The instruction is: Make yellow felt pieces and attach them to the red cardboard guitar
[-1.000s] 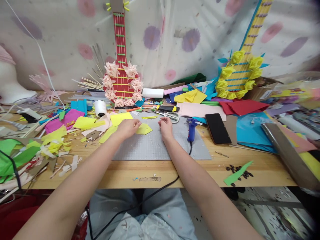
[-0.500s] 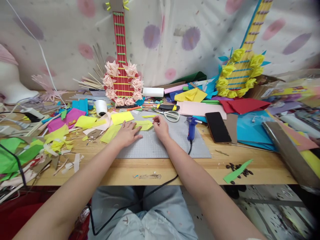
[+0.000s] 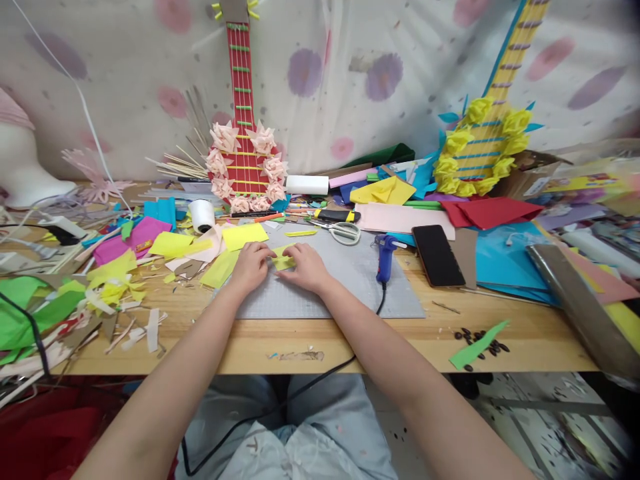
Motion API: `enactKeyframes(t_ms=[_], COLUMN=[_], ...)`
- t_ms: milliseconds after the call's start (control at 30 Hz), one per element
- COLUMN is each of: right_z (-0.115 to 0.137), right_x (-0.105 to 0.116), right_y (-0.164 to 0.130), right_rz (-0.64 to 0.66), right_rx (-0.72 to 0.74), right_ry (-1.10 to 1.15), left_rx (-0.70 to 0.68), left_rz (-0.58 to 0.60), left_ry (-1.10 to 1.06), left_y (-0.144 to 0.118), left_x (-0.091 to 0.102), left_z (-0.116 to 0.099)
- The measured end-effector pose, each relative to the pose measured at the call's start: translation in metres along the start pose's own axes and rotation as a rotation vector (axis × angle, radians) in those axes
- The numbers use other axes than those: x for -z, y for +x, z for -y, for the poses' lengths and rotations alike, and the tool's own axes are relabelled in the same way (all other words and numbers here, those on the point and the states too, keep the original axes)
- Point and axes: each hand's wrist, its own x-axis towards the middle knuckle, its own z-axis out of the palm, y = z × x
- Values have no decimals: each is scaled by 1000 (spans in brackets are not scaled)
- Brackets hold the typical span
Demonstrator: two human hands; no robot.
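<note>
A small piece of yellow paper [image 3: 283, 259] lies flat on the grey cutting mat [image 3: 345, 287] near the middle of the tabletop [image 3: 525, 333], its long axis running left to right. It is pale yellow, thin and creased. The left hand [image 3: 251, 265] and right hand [image 3: 306, 265] press down on its ends, fingers together, covering much of it.

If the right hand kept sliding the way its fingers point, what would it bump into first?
The right hand points left across the yellow paper, so it would probably meet the left hand first; they are nearly touching already.
</note>
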Motion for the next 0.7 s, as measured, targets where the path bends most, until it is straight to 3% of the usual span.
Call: enactKeyframes(t_ms=[300,433,700], right_z=[3,3,4], right_x=[-5,-3,-7], right_y=[1,0,3], right_rz=[39,59,48], right_rx=[40,92,23], right_ry=[-88,-81,-86], left_rx=[90,70,-17], left_rz=[5,-17,-25], left_ry=[-14,8,41], left_y=[-9,-11,-13], left_x=[-2,0,1], left_z=[1,-2,-7])
